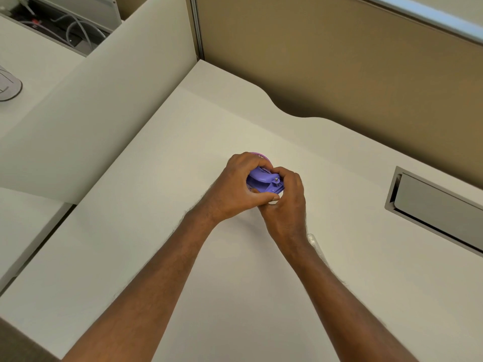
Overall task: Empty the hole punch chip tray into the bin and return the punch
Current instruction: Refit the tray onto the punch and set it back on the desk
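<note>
Desk (162, 231): pale, bare surface; recessed cable hatch (439, 212) at far right, well apart from the work.

Left hand (235, 189): fingers curled over the top and far side of the punch, thumb (264, 198) pressed along its near lower edge.

Right hand (286, 205): fingers closed around the right end and underside, touching the left thumb.

Purple hole punch (264, 180): held between both hands just above mid-desk, long axis running left-right, lever uppermost. Chip tray presumably underneath, hidden; the right hand lies nearer its base, so likely pulls it free. Whether it is loosened cannot be told.

Bin: not in view.
</note>
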Demonstrator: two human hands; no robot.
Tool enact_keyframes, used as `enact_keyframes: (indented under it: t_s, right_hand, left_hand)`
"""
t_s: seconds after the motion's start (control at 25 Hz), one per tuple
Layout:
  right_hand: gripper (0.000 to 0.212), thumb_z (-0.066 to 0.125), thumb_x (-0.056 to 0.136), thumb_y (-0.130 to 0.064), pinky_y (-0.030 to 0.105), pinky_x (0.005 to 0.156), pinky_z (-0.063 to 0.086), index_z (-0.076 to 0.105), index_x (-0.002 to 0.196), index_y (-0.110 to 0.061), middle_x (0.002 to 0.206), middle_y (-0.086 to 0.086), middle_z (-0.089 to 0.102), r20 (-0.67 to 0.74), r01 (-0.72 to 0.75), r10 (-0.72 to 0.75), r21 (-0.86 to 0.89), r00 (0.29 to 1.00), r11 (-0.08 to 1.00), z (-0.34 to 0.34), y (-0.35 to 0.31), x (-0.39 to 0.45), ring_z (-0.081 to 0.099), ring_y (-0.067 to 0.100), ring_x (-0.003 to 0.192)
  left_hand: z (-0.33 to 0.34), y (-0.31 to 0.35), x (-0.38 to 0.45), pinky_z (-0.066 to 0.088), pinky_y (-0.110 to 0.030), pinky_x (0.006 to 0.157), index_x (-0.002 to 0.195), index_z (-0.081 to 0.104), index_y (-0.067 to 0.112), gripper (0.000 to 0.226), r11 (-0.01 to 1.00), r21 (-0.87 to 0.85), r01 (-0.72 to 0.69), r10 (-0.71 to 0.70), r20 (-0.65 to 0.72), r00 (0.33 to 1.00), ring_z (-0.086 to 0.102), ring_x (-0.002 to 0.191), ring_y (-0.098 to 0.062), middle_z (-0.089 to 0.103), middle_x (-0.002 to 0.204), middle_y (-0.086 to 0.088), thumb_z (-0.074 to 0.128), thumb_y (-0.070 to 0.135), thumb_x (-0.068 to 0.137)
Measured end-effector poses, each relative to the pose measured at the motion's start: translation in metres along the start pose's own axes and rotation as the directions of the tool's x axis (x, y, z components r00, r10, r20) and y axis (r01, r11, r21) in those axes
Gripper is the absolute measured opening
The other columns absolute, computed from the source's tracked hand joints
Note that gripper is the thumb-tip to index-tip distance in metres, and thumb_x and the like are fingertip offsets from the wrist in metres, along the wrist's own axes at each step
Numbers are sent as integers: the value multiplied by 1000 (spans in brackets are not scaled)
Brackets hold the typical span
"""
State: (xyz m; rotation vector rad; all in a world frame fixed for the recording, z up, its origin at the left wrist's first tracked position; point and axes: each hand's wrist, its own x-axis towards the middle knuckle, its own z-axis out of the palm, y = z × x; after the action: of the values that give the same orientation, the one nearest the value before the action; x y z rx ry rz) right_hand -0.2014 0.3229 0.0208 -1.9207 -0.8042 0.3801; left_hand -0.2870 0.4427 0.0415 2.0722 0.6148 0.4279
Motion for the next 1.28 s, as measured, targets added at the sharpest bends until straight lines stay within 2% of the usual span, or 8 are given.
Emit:
enact_keyframes:
  t_s: [0.24, 0.44, 0.6, 0.68, 0.8, 0.92, 1.08, 1.28]
  right_hand:
    - [66, 87, 77, -19, 8, 91, 45, 53, 134, -22, 125, -10, 58, -28, 39, -38, 55, 999, 998, -8, -10, 2, 57, 6, 115]
    - [74, 87, 80, -22, 24, 100, 53, 44, 140, -17, 135, -3, 58, -63, 71, -65, 111, 996, 991, -15, -37, 10, 61, 13, 119]
    - [68, 84, 84, -22, 13, 96, 50, 46, 141, -13, 137, 0, 57, -58, 108, -103, 94, 993, 990, -25, -52, 12, 60, 6, 116]
    - [57, 81, 87, -19, 16, 96, 51, 52, 136, -14, 132, -1, 59, -76, 124, -119, 68, 990, 990, -33, -48, 4, 62, 11, 114]
    - [30, 72, 90, -11, 26, 90, 54, 62, 118, -18, 116, -6, 61, -141, 122, -118, 19, 983, 992, -47, -22, -21, 63, 12, 105]
    - [28, 69, 91, -14, 34, 89, 54, 63, 118, -23, 119, -6, 58, -97, -54, 37, -174, 995, 983, -61, 24, -59, 59, 12, 111]
    - [51, 69, 93, -36, 41, 105, 41, 54, 141, -26, 147, 3, 46, 42, -209, 280, -563, 959, 800, -71, 75, -106, 40, 28, 134]
    - [57, 65, 97, -30, 41, 99, 47, 49, 150, -21, 141, 10, 50, 110, -127, 254, -641, 961, 757, -77, 86, -113, 47, 31, 123]
  left_hand:
    - [-4, 9, 2, 52, -26, 95, 122, 64, 13, 63, 999, -54, 9, -9, -12, 1000, 58, 114, -19, 66, 125, -1, 90, 35, 69]
    - [-9, 25, 4, 57, -17, 88, 124, 61, 17, 48, 947, -295, 124, -158, -92, 983, 65, 106, -14, 65, 118, 4, 82, 26, 82]
    - [-13, 36, 4, 64, -39, 85, 125, 62, 17, 38, 715, -649, 259, -412, -92, 906, 67, 114, -33, 69, 120, -6, 67, 35, 92]
    - [-12, 41, 2, 64, -49, 83, 128, 63, 18, 48, 555, -773, 308, -518, -31, 855, 69, 112, -35, 70, 122, -9, 63, 47, 90]
    - [-7, 45, -2, 63, -50, 77, 132, 63, 20, 64, 340, -879, 334, -583, 82, 808, 72, 108, -32, 71, 124, -11, 63, 61, 83]
    - [-1, 47, -7, 63, -51, 74, 125, 68, 24, 52, 255, -898, 360, -606, 142, 783, 73, 103, -31, 76, 117, -8, 56, 62, 90]
    - [8, 48, -15, 62, -49, 69, 124, 67, 25, 52, 201, -895, 398, -621, 198, 758, 74, 99, -28, 75, 115, -6, 50, 64, 94]
    - [16, 52, -22, 62, -47, 65, 135, 61, 23, 59, 197, -882, 428, -632, 219, 743, 72, 101, -30, 72, 120, -8, 49, 64, 94]
